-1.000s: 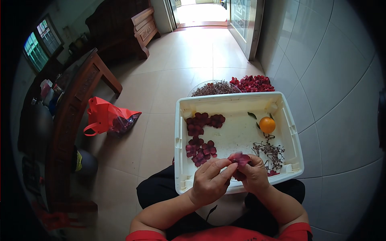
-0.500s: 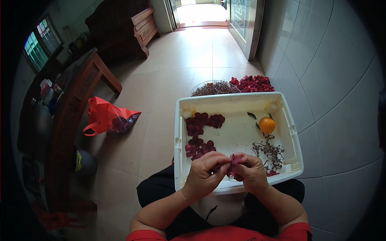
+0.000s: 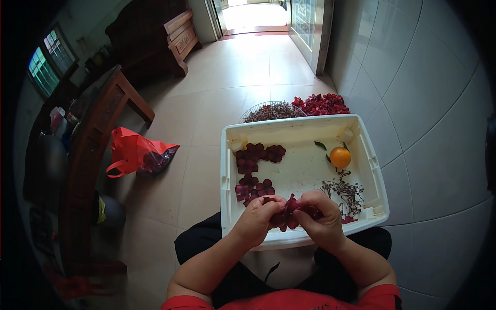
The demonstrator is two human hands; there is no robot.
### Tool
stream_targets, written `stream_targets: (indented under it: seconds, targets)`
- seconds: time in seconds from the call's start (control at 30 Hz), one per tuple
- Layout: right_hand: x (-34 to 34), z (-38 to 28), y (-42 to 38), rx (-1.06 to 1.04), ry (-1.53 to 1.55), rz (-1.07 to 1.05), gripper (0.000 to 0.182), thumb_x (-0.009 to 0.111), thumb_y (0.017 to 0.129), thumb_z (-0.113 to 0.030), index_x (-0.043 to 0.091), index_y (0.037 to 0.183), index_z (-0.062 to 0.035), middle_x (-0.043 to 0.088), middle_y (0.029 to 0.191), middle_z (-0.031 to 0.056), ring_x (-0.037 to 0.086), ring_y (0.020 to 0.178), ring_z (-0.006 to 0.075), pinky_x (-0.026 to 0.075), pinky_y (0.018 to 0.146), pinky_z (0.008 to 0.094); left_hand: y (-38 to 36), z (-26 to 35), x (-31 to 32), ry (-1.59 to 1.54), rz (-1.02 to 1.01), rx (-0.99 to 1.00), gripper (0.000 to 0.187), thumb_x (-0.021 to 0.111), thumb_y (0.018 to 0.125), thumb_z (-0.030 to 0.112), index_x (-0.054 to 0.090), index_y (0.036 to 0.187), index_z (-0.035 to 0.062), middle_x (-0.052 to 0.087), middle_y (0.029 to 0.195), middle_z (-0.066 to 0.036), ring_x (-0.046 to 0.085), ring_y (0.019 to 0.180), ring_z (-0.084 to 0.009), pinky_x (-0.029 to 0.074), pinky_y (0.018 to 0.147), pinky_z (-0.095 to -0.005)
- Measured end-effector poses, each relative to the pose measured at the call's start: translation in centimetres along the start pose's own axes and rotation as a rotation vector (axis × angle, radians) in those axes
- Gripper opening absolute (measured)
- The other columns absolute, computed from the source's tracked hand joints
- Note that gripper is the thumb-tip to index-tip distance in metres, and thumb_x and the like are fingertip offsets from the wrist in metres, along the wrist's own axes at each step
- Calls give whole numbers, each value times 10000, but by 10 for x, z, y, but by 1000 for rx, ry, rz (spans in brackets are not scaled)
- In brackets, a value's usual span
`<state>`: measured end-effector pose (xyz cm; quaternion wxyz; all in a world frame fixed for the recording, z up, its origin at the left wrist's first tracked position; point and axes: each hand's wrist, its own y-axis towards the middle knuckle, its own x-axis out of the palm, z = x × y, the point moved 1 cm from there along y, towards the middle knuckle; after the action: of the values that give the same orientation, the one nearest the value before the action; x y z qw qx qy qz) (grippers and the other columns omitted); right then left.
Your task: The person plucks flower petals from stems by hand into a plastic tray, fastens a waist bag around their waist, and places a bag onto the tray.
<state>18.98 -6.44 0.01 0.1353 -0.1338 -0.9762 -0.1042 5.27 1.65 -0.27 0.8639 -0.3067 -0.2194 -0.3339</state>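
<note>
Dark red petals are pinched between my two hands over the near edge of a white plastic tub. My left hand has its fingers closed on them from the left, and my right hand grips them from the right. Inside the tub, flat dark red flowers lie along the left side. An orange fruit with green leaves sits at the back right. Thin brown stems are heaped below the fruit, near my right hand.
Behind the tub stand a wire basket of brown stems and a pile of red flowers. A red bag rests on the floor at left, beside a wooden table. A tiled wall rises at right.
The petals between my hands have shifted left and look more spread out, with my left fingers now partly behind them. The whole view has shifted slightly.
</note>
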Motion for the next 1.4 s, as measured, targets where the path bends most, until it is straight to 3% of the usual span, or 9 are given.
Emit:
stream_targets:
  seconds: [0.27, 0.43, 0.63, 0.8, 0.93, 1.13, 1.27, 1.4]
  targets:
    - [-3, -9, 2, -172, -705, -170, 154, 625, 713, 95, 634, 833, -1, 593, 817, 78, 557, 564, 134, 449, 502, 207, -1, 5, -7, -115, -159, -115, 131, 470, 875, 72, 575, 890, -6, 587, 731, -113, 548, 614, -165, 452, 567, -242]
    - [-1, -5, 3, -259, -545, -37, 145, 649, 685, 74, 655, 804, -9, 604, 791, 84, 521, 524, 129, 415, 466, 216, -2, 4, -5, -98, -177, -157, 140, 476, 873, 70, 586, 907, -10, 590, 733, -114, 567, 615, -172, 464, 564, -239]
    - [-1, -1, 2, -220, -563, -106, 153, 653, 680, 66, 653, 814, -8, 614, 808, 87, 536, 560, 129, 417, 470, 215, -1, -2, -9, 78, -82, -54, 145, 482, 876, 68, 592, 920, -14, 595, 731, -114, 575, 612, -175, 475, 565, -247]
    - [0, -1, 1, -225, -604, -116, 144, 636, 687, 68, 647, 803, -17, 632, 858, 99, 577, 640, 150, 483, 606, 249, -2, 0, -3, 47, -67, -105, 118, 494, 877, 62, 583, 909, -10, 599, 737, -115, 579, 600, -177, 479, 560, -253]
    - [4, 9, 8, -553, -593, 12, 131, 617, 714, 54, 642, 809, -32, 651, 887, 93, 578, 656, 172, 492, 773, 307, -1, -6, -4, -145, -209, -162, 108, 499, 878, 58, 579, 912, -6, 594, 726, -110, 570, 580, -175, 479, 553, -257]
    - [6, 17, 3, -329, -162, -28, 135, 603, 715, 64, 637, 802, -33, 663, 861, 84, 586, 660, 180, 449, 916, 344, 6, -26, -18, -261, -347, -194, 120, 519, 893, 83, 566, 967, 2, 598, 779, -117, 575, 603, -178, 481, 547, -269]
    - [-4, 14, 2, -256, -293, 47, 150, 578, 714, 96, 619, 814, -9, 655, 805, 77, 628, 755, 189, 487, 851, 330, 2, -21, -13, -100, -131, -171, 175, 528, 912, 113, 545, 1043, -1, 603, 850, -125, 585, 658, -188, 496, 563, -288]
    - [-15, -10, 7, -104, -444, 26, 129, 578, 720, 93, 620, 803, 3, 648, 786, 70, 622, 710, 163, 505, 733, 283, 2, 1, -11, -229, -66, -49, 226, 544, 913, 123, 524, 1098, -5, 605, 904, -129, 591, 708, -198, 513, 590, -302]
